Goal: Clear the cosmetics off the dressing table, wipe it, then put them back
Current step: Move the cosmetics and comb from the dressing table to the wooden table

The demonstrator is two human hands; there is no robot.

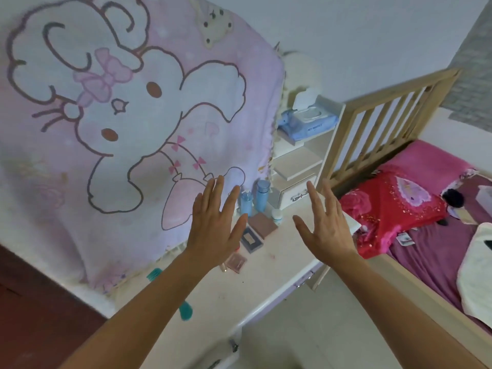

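Left hand [213, 225] and right hand [326, 225] spread flat, fingers straight, holding nothing, above smooth cream dressing table [266, 278]. At its back, upright: two cylindrical pale-blue bottles [263, 194], small white jar [277, 215]. Lying flat in a line along the back edge: square brown palette [263, 225], dark rectangular compact [251, 239], glossy pink compact [236, 262].

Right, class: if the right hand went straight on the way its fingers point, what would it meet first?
Probably the small white drawer at the back of the dressing table; the right hand points its fingers there. Depth is unclear, so it might pass above.
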